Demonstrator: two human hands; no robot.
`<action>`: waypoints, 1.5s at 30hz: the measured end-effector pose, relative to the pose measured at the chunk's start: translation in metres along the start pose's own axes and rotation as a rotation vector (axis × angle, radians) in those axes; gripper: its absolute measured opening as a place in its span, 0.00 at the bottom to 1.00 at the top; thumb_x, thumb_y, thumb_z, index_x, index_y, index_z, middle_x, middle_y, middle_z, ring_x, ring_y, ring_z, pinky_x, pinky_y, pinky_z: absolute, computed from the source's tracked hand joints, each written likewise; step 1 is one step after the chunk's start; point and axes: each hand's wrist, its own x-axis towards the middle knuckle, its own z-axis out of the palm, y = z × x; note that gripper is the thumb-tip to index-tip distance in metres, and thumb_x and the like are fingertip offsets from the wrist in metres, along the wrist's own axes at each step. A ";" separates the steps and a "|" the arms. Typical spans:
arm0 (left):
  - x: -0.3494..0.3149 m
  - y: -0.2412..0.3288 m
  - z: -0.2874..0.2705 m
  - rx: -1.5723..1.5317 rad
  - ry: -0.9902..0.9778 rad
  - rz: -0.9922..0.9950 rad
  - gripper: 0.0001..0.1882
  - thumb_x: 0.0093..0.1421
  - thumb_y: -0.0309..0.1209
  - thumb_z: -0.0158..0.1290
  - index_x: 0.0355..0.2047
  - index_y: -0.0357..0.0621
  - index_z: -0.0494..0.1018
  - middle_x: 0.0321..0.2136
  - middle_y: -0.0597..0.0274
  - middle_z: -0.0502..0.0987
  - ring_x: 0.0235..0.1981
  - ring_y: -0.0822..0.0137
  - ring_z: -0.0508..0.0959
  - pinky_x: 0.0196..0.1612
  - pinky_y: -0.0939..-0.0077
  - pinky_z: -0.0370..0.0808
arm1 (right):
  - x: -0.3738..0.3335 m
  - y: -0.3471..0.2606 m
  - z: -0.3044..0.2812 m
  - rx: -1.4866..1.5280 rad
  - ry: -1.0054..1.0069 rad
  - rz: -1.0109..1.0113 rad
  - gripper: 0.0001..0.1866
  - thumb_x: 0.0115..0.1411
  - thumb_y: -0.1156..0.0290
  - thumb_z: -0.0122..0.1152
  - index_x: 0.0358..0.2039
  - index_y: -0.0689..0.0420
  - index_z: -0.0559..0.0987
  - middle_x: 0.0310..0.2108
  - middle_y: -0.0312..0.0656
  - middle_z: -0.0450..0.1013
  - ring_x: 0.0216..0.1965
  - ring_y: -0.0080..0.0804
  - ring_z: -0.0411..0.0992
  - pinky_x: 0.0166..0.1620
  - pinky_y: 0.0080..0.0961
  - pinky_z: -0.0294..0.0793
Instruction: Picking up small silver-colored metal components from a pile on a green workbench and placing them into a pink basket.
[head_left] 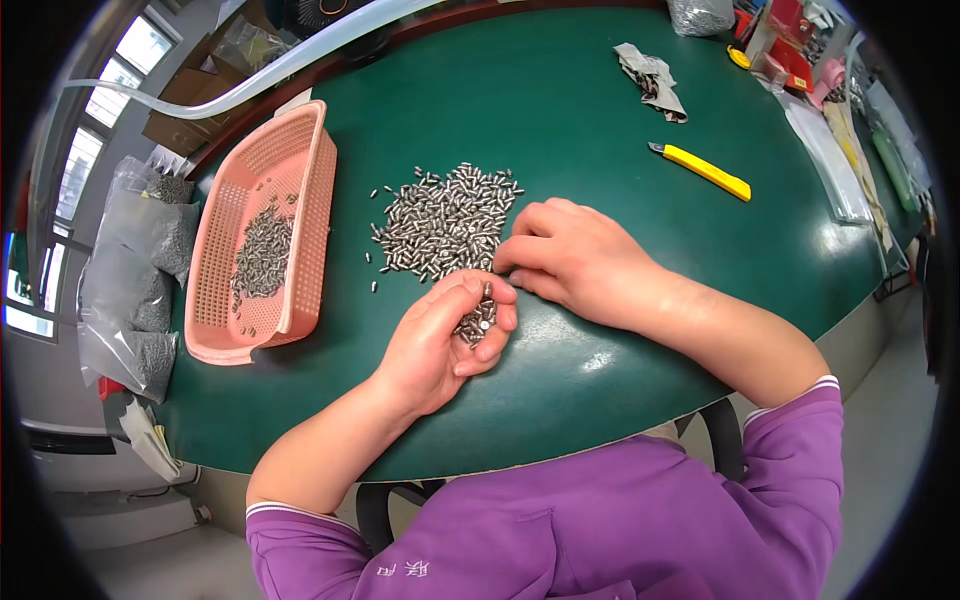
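Green tabletop (565, 130) free between metal pile (445, 220) and yellow cutter (705, 173), also beyond pile. Pink basket (317, 230) (raised walls) blocks left; left hand (448, 325) and right hand (580, 258) crowd pile's near edge; crumpled wrapper (655, 82) beyond cutter.

From the head camera I see my bare left forearm (335, 435) slant up and inward, the left hand (430, 345) cupped, fingers curled, thumb along the upper side. My bare right forearm (735, 338) angles in from the right; the right hand (580, 262) shows its back, knuckles bent, fingertips just beside the left's.
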 end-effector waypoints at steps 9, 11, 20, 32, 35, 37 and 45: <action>-0.002 0.000 -0.001 -0.058 -0.002 0.045 0.12 0.66 0.35 0.39 0.40 0.38 0.67 0.30 0.57 0.69 0.20 0.73 0.64 0.16 0.86 0.56 | 0.001 -0.004 -0.001 -0.047 0.038 0.039 0.07 0.50 0.71 0.60 0.30 0.54 0.73 0.33 0.38 0.67 0.39 0.38 0.67 0.42 0.33 0.68; -0.001 -0.001 -0.003 -0.071 -0.028 0.036 0.10 0.66 0.33 0.41 0.40 0.40 0.67 0.30 0.59 0.69 0.21 0.74 0.64 0.16 0.88 0.56 | -0.001 -0.002 0.000 -0.077 0.077 0.052 0.06 0.51 0.72 0.60 0.29 0.55 0.72 0.32 0.39 0.67 0.37 0.39 0.67 0.40 0.33 0.68; 0.000 -0.003 0.002 -0.046 0.022 0.059 0.08 0.63 0.27 0.46 0.42 0.43 0.65 0.30 0.62 0.70 0.21 0.79 0.64 0.16 0.90 0.56 | 0.004 -0.018 -0.012 0.676 -0.024 0.170 0.03 0.59 0.72 0.56 0.34 0.56 0.75 0.32 0.34 0.67 0.33 0.20 0.67 0.36 0.18 0.68; 0.000 -0.001 -0.001 -0.102 -0.011 0.037 0.08 0.65 0.31 0.42 0.38 0.41 0.67 0.28 0.61 0.70 0.20 0.75 0.64 0.16 0.88 0.55 | 0.004 0.003 -0.001 0.382 0.155 0.196 0.10 0.55 0.77 0.56 0.38 0.54 0.76 0.34 0.38 0.69 0.35 0.30 0.69 0.39 0.25 0.71; -0.001 -0.001 -0.002 -0.099 -0.002 0.036 0.09 0.65 0.32 0.41 0.39 0.40 0.67 0.29 0.59 0.69 0.21 0.74 0.64 0.16 0.87 0.56 | 0.002 0.008 0.005 0.212 0.169 0.136 0.13 0.52 0.78 0.56 0.39 0.51 0.77 0.34 0.38 0.69 0.36 0.34 0.70 0.39 0.28 0.72; -0.002 0.000 -0.002 -0.106 0.001 0.038 0.10 0.65 0.33 0.40 0.39 0.39 0.67 0.29 0.59 0.69 0.21 0.73 0.64 0.16 0.86 0.56 | 0.002 0.010 0.006 0.082 0.161 0.096 0.16 0.51 0.80 0.57 0.40 0.49 0.78 0.34 0.37 0.68 0.36 0.33 0.69 0.38 0.28 0.72; -0.001 -0.002 -0.003 -0.109 0.000 0.054 0.12 0.67 0.35 0.39 0.38 0.40 0.67 0.30 0.58 0.69 0.21 0.73 0.64 0.16 0.87 0.56 | 0.004 0.006 -0.003 -0.054 0.082 -0.010 0.09 0.49 0.74 0.62 0.32 0.52 0.77 0.32 0.36 0.67 0.36 0.35 0.68 0.39 0.30 0.70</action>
